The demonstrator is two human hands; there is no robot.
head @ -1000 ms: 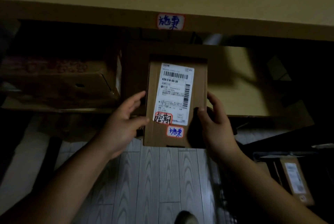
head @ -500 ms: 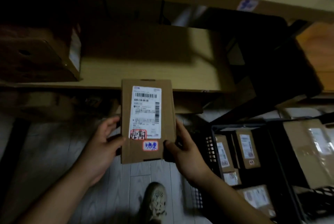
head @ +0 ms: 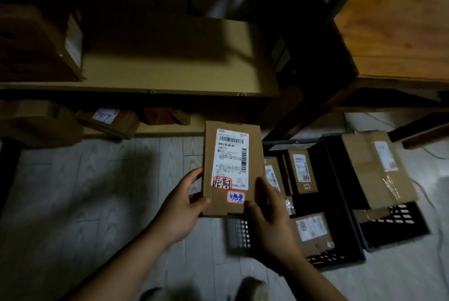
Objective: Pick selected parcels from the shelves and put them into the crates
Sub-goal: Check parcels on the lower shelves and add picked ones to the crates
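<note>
So both hands, left hand (head: 181, 206) and right hand (head: 268, 213), have fingers curled around a flat cardboard parcel (head: 232, 169), label up, held beside the black crate (head: 340, 203) of parcels.

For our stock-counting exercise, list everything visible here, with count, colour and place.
held parcel: one, brown with white label, centre
crates: two, black, floor at right
crated parcels: at least five, brown, in or on the crates
shelves: three levels, tan, upper left
shelf boxes: at least four, brown, left on the lower two levels
wooden stand: one, reddish-brown, upper right
floor: one, pale grey planks, below
shoe: one, blurred, bottom edge
left hand: one, gripping parcel's left edge
right hand: one, gripping its lower right edge
</note>
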